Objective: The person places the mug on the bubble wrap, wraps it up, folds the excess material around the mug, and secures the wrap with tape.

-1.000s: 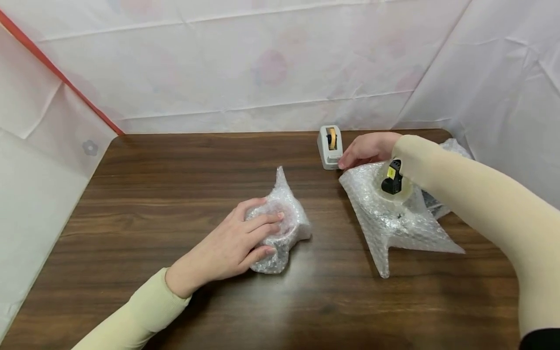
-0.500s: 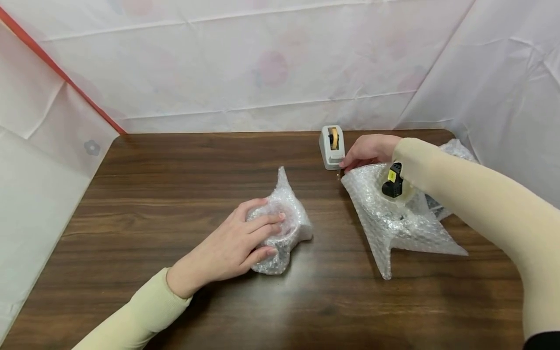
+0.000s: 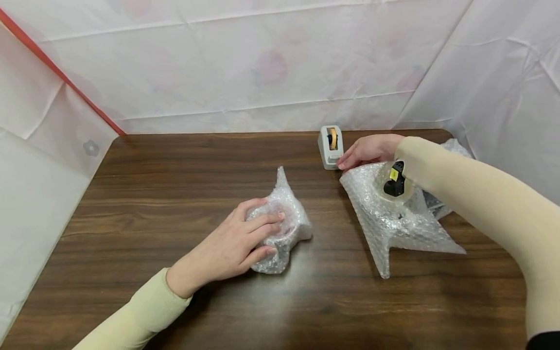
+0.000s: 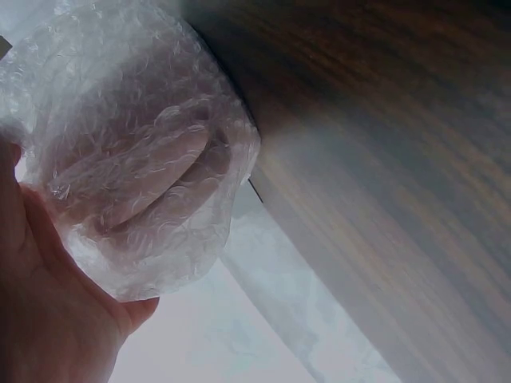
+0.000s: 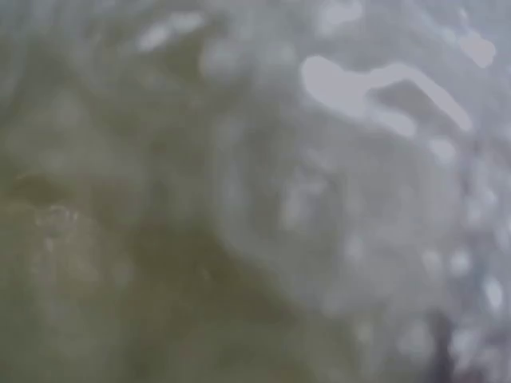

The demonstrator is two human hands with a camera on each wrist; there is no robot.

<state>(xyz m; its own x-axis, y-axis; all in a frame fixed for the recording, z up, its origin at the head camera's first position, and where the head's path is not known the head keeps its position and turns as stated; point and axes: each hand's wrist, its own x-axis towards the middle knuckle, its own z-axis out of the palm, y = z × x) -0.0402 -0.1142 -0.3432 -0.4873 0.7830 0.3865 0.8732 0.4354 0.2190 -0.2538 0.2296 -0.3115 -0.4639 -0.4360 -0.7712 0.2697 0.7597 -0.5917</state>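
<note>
A rounded bundle in bubble wrap (image 3: 299, 226) sits mid-table. My left hand (image 3: 227, 240) rests over its near-left side, fingers spread across the top and thumb towards me. The left wrist view shows the clear bubble wrap (image 4: 152, 136) close up, with pinkish shapes behind it. At the back right stands a small white tape dispenser (image 3: 325, 150) with a yellowish roll. The fingertips of my right hand (image 3: 367, 149) are at its front end; whether they pinch tape is not visible. Below that wrist lies another bubble-wrapped bundle (image 3: 393, 228), with pointed corners.
A black wrist camera (image 3: 395, 181) hangs over the right bundle, and the right wrist view is blurred. More bubble wrap (image 3: 457, 146) lies behind the right forearm. White curtains (image 3: 218, 68) border the back and sides of the wooden table (image 3: 153, 194).
My right fingertips have shifted slightly at the dispenser's front. A small glint under them half a second ago no longer shows. The left hand and both bundles stay still.
</note>
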